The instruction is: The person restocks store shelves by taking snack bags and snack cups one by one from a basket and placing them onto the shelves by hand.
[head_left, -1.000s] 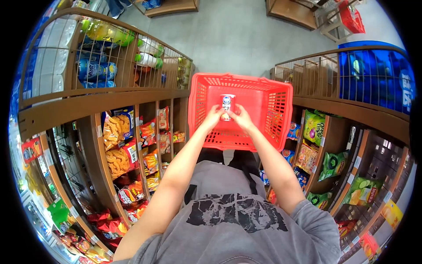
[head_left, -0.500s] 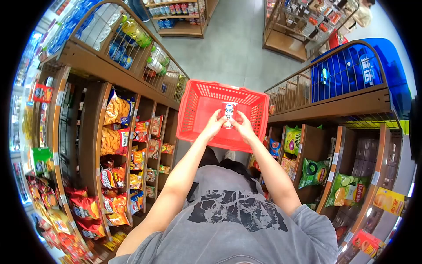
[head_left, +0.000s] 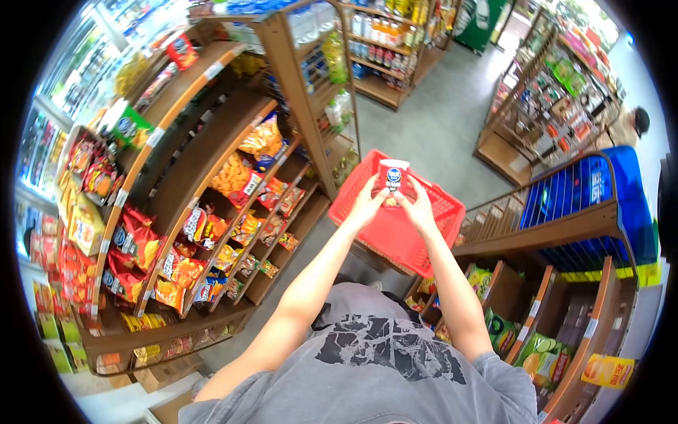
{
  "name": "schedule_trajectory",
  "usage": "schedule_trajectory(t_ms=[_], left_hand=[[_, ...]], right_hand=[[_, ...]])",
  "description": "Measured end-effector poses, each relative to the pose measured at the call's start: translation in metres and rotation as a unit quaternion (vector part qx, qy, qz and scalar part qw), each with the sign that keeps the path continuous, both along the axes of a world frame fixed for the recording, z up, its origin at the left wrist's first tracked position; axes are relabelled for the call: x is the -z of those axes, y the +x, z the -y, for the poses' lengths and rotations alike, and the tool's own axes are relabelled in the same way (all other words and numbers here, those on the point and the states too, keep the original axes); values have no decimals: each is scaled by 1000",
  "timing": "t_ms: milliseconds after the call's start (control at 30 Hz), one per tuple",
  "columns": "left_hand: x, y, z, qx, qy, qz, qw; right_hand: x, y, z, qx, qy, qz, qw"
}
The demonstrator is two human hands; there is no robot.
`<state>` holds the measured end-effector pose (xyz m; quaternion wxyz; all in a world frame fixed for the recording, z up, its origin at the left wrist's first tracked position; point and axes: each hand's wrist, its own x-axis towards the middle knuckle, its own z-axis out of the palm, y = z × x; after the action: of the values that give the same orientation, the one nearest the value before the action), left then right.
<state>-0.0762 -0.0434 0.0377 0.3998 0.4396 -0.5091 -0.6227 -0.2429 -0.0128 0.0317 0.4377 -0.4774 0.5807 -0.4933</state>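
Both hands hold a small red-and-white cup-shaped pack (head_left: 393, 177) with a round blue label on its front. My left hand (head_left: 365, 201) closes on its left side and my right hand (head_left: 418, 205) on its right, the thumbs together near its lower part. Beneath and behind them is a red plastic shopping basket (head_left: 455, 212) with slotted walls, tilted in view. What supports the basket is hidden. The pack's back and lower end are partly covered by my fingers.
On the left stands a shelf (head_left: 187, 134) with bagged snacks. Chip bags (head_left: 544, 357) sit in racks on the right, below a wire-railed top holding blue packs (head_left: 565, 194). Drink shelves (head_left: 385, 49) and a display rack (head_left: 537, 106) stand ahead; a person (head_left: 628, 131) is at far right.
My view has turned, so the left shelves show more fully. The pack is raised towards the basket's far rim and its labelled front is plainer. Both hands keep hold of it.
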Motion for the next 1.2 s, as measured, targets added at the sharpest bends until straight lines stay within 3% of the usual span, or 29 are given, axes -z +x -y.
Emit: schedule_trajectory(t_ms=[200, 267, 467, 767, 867, 1033, 1133, 1200], left_hand=[[-60, 84, 28, -54, -90, -61, 993], [-101, 114, 27, -91, -110, -59, 988], [-154, 204, 53, -137, -250, -44, 958], [-260, 303, 76, -180, -335, 22, 925], [-275, 325, 96, -189, -378, 49, 905], [-308, 347, 122, -179, -351, 45, 918], [-318, 360, 144, -172, -342, 33, 923], [-320, 368, 157, -244, -380, 100, 886]], right_hand=[[-73, 84, 48, -94, -86, 44, 991], [-97, 118, 62, -111, -107, 49, 987], [-166, 208, 94, -175, -199, 58, 962], [-256, 308, 138, -224, -302, 60, 925], [-277, 331, 150, -200, -309, 39, 929], [-299, 352, 188, -194, -369, 17, 909], [-313, 364, 211, -219, -348, 20, 911], [-319, 373, 228, -230, -350, 26, 908]])
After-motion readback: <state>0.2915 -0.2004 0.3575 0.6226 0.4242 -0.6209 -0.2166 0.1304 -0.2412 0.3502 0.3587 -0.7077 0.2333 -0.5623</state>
